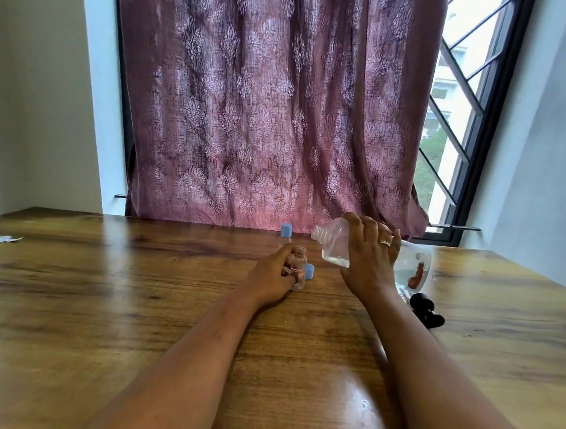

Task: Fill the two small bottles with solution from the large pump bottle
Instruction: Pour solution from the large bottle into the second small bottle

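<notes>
Currently, the pouring step is in hand. The right hand (369, 262) grasps the large bottle (336, 246), lifted clear of the wooden table (148, 285) and tilted so that its open threaded neck points left toward the open small bottle (297, 268). The left hand (273, 279) grips that small bottle, which stands upright on the table just beside its removed blue cap (309, 271). Clear liquid sits low in the large bottle; none appears to be crossing yet. The next move likely calls for bringing the wide neck directly above the narrow mouth and tipping slowly, since the size mismatch invites spillage. Count: one large bottle; two small bottles, the second small bottle (286, 235) capped and standing just behind the left hand; one loose cap; one black pump head (425, 312) lying near the right wrist.
</notes>
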### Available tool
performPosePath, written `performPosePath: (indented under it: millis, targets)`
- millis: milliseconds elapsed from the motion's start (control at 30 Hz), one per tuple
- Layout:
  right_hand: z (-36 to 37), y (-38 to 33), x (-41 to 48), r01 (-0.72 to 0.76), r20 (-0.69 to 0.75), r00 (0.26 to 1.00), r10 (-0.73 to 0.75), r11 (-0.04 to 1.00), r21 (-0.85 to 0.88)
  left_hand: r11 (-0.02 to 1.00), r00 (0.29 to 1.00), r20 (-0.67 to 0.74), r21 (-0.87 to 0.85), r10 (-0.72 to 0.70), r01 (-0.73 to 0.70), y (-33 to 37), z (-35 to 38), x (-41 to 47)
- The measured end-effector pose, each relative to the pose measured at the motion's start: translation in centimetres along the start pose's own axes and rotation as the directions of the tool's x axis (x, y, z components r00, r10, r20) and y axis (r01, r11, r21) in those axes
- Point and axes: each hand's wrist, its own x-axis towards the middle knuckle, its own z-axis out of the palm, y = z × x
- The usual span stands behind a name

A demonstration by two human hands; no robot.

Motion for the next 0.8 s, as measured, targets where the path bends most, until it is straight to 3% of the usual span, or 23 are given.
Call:
performPosePath:
  millis: [800]
  targets:
    - [0.62, -0.29, 0.1, 0.113, -0.094, 0.989, -0.116, 0.993, -0.04, 1.0, 1.0, 0.015, 0.01, -0.001, 0.001, 0.55, -0.15, -0.23]
